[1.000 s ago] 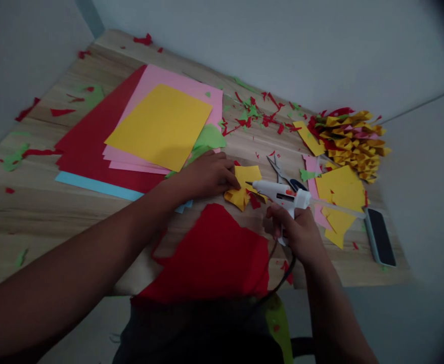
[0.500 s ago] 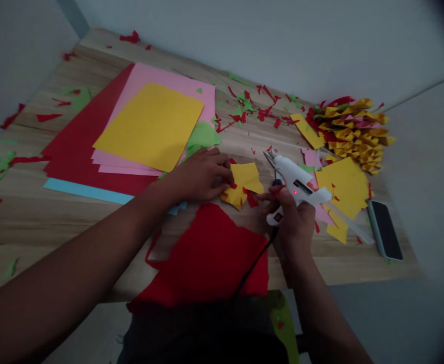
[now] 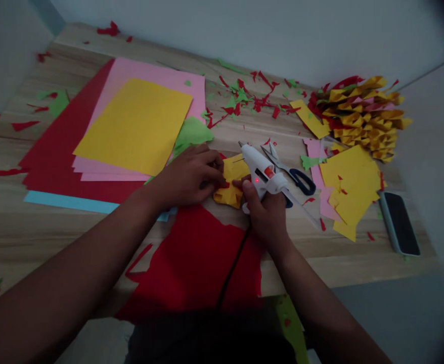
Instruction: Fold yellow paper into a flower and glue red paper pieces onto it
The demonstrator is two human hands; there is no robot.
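My right hand (image 3: 267, 217) is wrapped round a white hot glue gun (image 3: 262, 172), its red light lit and a clear glue stick poking out behind. The gun's nozzle points up and to the left. Its outstretched fingertips reach the folded yellow paper piece (image 3: 228, 196). From the other side my left hand (image 3: 193, 174) grips that paper's left edge with curled fingers. A small bit of red paper shows at the left fingertips. Behind the gun lie open scissors (image 3: 301, 179) with dark blue handles, partly hidden by it.
Large yellow (image 3: 134, 126), pink and red sheets lie stacked at left. A torn red sheet (image 3: 203, 258) hangs over the front edge. At right are yellow paper pieces (image 3: 354, 182), a phone (image 3: 399, 222) and a ruffled yellow paper bundle (image 3: 362, 116). Red and green scraps litter the back.
My right hand has tilted the glue gun's nozzle upward and brought its fingers left to the yellow paper. My left hand stays at the paper. The view has shifted slightly.
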